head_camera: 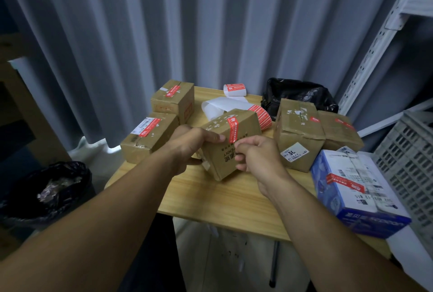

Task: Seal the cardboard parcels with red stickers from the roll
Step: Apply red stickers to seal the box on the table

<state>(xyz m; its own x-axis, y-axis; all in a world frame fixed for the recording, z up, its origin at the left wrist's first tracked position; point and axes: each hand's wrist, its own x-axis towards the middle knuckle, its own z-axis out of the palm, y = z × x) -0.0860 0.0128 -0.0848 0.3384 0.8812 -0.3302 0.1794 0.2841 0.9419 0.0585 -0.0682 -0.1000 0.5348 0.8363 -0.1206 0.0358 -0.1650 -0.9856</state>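
Observation:
A small cardboard parcel is tilted up above the middle of the wooden table. My left hand grips its left end, thumb on top. A red sticker runs across the parcel's top and down over its near edge. My right hand has curled fingers against the near face, thumb and forefinger at the sticker's lower end. The sticker roll stands at the table's far edge, and a strip of white backing with red stickers trails behind the parcel.
Two stickered parcels sit at the left, two more at the right. A blue and white box with a red sticker lies near right. A black bag, a grey crate and a bin surround the table.

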